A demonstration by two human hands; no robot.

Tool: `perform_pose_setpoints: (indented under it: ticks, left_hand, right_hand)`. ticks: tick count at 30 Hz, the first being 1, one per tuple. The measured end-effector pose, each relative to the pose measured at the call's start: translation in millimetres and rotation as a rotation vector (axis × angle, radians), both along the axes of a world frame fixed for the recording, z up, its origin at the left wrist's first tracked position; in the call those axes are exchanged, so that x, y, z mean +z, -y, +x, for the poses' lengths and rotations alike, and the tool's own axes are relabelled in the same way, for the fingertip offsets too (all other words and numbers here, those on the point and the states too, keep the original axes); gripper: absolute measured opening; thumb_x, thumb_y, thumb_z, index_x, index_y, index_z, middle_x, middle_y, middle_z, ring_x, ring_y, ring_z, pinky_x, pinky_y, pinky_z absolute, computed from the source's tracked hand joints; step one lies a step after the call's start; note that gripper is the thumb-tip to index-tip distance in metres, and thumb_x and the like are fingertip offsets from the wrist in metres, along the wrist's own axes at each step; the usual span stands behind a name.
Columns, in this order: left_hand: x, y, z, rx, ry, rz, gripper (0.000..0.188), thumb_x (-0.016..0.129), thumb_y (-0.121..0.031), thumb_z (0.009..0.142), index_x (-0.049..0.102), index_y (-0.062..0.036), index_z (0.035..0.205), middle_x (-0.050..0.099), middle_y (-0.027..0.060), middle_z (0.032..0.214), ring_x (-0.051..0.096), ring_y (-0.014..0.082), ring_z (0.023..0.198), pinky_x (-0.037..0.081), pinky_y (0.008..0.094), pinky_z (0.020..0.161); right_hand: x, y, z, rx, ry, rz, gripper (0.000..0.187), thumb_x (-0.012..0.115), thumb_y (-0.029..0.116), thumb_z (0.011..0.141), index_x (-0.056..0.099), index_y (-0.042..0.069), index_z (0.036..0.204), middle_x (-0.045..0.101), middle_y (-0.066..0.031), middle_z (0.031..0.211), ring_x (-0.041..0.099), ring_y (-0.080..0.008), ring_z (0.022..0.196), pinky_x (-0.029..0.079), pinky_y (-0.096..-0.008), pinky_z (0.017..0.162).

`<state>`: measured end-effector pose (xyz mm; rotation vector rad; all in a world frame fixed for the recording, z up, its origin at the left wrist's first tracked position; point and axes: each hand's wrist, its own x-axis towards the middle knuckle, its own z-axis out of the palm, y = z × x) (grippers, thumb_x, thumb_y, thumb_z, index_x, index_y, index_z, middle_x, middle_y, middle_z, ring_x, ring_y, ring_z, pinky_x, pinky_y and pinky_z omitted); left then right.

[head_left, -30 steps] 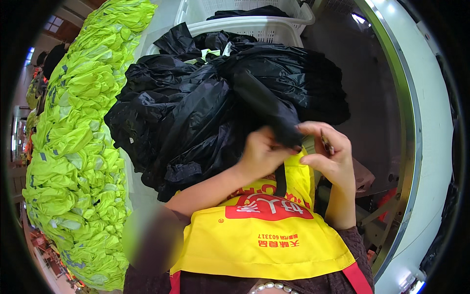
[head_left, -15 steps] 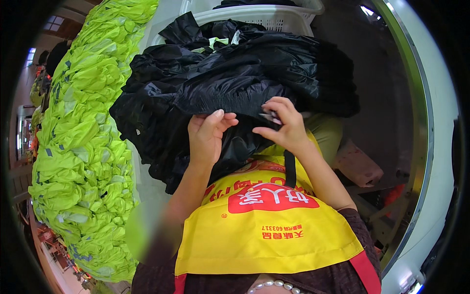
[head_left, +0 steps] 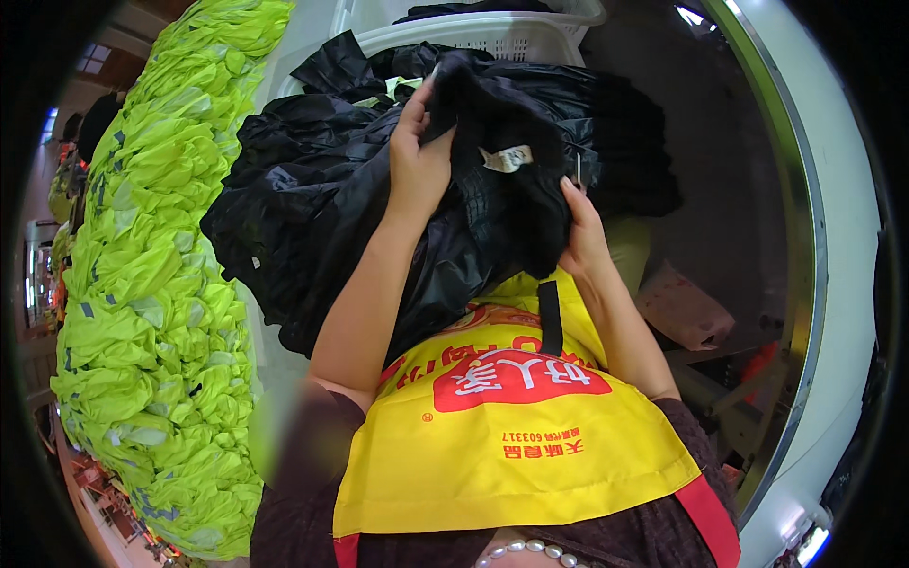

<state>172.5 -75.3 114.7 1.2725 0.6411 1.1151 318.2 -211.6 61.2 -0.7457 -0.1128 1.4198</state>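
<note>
A black garment [head_left: 492,213] with a plush-looking dark part and a white label [head_left: 508,158] is raised in front of me, between my two hands. My left hand [head_left: 421,166] pinches its upper left edge, the thumb against the cloth. My right hand [head_left: 584,232] grips the right edge, fingers mostly hidden behind the cloth. A small metal tool, which looks like thread snips [head_left: 579,170], sticks up by the right thumb. Beneath lies a heap of shiny black garments [head_left: 312,208] spread across my lap and the table edge.
Bright yellow-green garments [head_left: 156,284] are piled along the left. A white plastic basket [head_left: 559,47] stands behind the black heap, another white basket [head_left: 592,11] beyond it. At right are a curved metal-edged table [head_left: 805,218] and a pinkish bag-like thing [head_left: 686,308] lower down.
My left hand has moved up and away, lifting the garment, so the plush part and the label now show. My right hand has shifted slightly right and closed on the garment's edge.
</note>
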Motion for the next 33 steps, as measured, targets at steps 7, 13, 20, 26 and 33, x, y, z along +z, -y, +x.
perform_pose_setpoints:
  ticks: [7, 13, 20, 26, 33]
  left_hand:
    - [45.4, 0.6, -77.1, -0.140, 0.349, -0.501, 0.024, 0.045, -0.014, 0.077, 0.060, 0.0012, 0.089, 0.062, 0.0092, 0.091, 0.060, 0.0195, 0.085, 0.048, 0.0310, 0.080]
    - [-51.0, -10.2, -115.3, -0.240, -0.681, -0.668, 0.031, 0.051, -0.011, 0.071, 0.059, 0.0006, 0.099, 0.063, 0.0069, 0.087, 0.059, 0.0169, 0.074, 0.047, 0.0252, 0.069]
    - [55.3, 15.5, -69.8, -0.280, -0.701, 0.618, 0.064, 0.068, -0.019, 0.070, 0.044, -0.0030, 0.127, 0.045, 0.0137, 0.128, 0.039, 0.0282, 0.122, 0.031, 0.0365, 0.101]
    - [51.0, 17.3, -14.1, -0.737, -0.738, 0.411, 0.019, 0.066, -0.012, 0.075, 0.061, -0.0001, 0.089, 0.061, 0.0094, 0.077, 0.058, 0.0164, 0.070, 0.045, 0.0271, 0.064]
    - [32.7, 21.5, -40.7, -0.795, -0.385, -0.361, 0.016, 0.062, -0.003, 0.080, 0.060, 0.0006, 0.096, 0.063, 0.0002, 0.088, 0.055, 0.0049, 0.075, 0.044, 0.0194, 0.068]
  right_hand:
    - [75.9, 81.3, 23.0, -0.106, -0.071, 0.174, 0.027, 0.050, 0.027, 0.088, 0.059, 0.004, 0.099, 0.064, -0.0121, 0.098, 0.062, -0.0201, 0.090, 0.050, -0.0359, 0.082]
    - [59.0, 44.1, 30.4, 0.095, -0.175, -0.025, 0.018, 0.058, 0.019, 0.084, 0.062, 0.003, 0.090, 0.066, -0.0097, 0.088, 0.065, -0.0183, 0.077, 0.054, -0.0303, 0.070]
    - [57.2, 25.7, 41.1, 0.345, 0.166, 0.092, 0.011, 0.061, 0.014, 0.082, 0.061, 0.003, 0.086, 0.063, -0.0014, 0.080, 0.060, -0.0073, 0.070, 0.048, -0.0188, 0.067]
    - [76.0, 15.5, 36.2, 0.521, 0.599, 0.113, 0.029, 0.074, 0.013, 0.067, 0.061, 0.003, 0.090, 0.058, 0.0036, 0.080, 0.052, -0.0049, 0.071, 0.043, -0.0202, 0.068]
    - [40.7, 32.6, 44.4, 0.053, 0.718, 0.029, 0.020, 0.068, 0.016, 0.077, 0.057, 0.005, 0.089, 0.051, 0.0043, 0.081, 0.046, -0.0052, 0.077, 0.038, -0.0204, 0.073]
